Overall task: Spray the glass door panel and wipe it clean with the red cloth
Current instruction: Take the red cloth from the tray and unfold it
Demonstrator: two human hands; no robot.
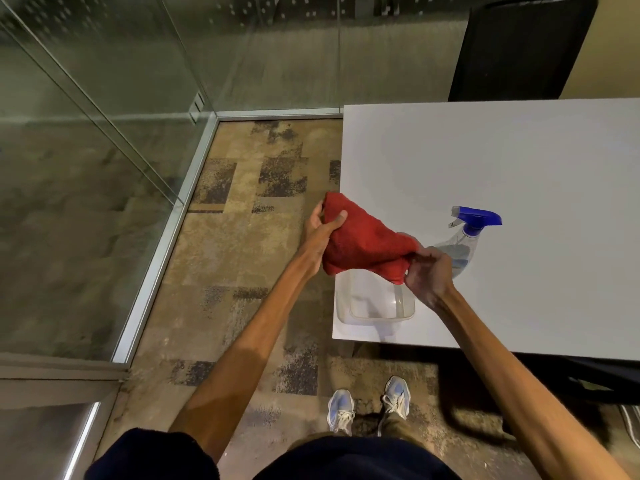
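Observation:
The red cloth (363, 242) hangs bunched between both hands, above the near left corner of the white table (519, 161). My left hand (320, 226) grips its far end with the thumb on top. My right hand (427, 271) pinches its near end. A clear spray bottle (457, 251) with a blue trigger head stands on the table just right of my right hand, untouched. The glass door panel (86, 133) rises on the left, its metal frame meeting the carpet.
A clear plastic tub (374, 304) sits at the table's near left corner, below the cloth. A black chair (519, 46) stands behind the table. Patterned carpet (242, 237) lies between the glass and the table, with my shoes (369, 407) on it.

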